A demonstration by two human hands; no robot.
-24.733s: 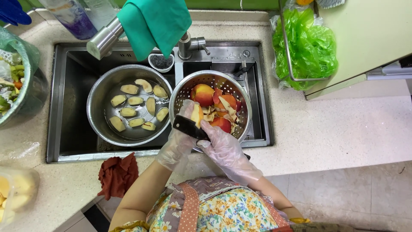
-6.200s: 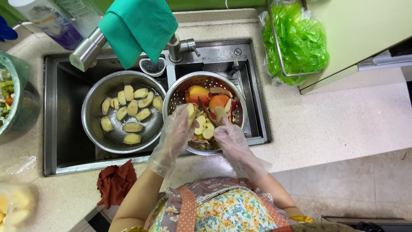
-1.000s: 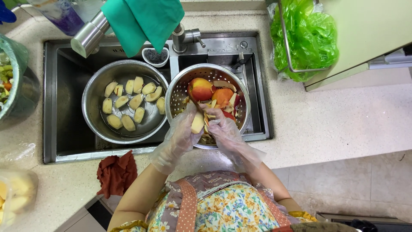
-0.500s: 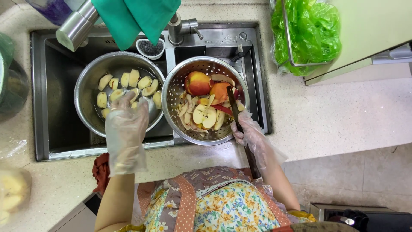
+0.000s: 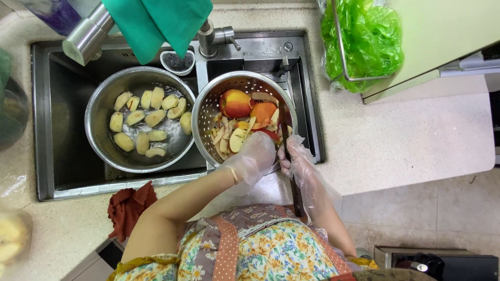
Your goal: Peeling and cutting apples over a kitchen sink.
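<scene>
My left hand (image 5: 254, 157), in a clear glove, rests over the near rim of the steel colander (image 5: 204, 106), fingers curled down among the fruit scraps; whether it grips anything is hidden. A whole peach (image 5: 235, 102) and orange-red pieces lie in the colander. My gloved right hand (image 5: 301, 162) holds a dark knife (image 5: 283, 125) by the colander's right side, one end over the fruit and the other toward my apron. A steel bowl (image 5: 95, 112) to the left holds several peeled pale pieces (image 5: 155, 117) in water.
Both vessels sit in a double sink (image 5: 52, 119). A faucet (image 5: 86, 39) with a green cloth (image 5: 156, 23) hangs above it. A green plastic bag (image 5: 359, 41) is at the back right, and a red rag (image 5: 127, 205) lies on the counter edge at the left.
My left hand has come back from over the steel bowl to the colander's near rim. My right hand still holds the knife beside the colander.
</scene>
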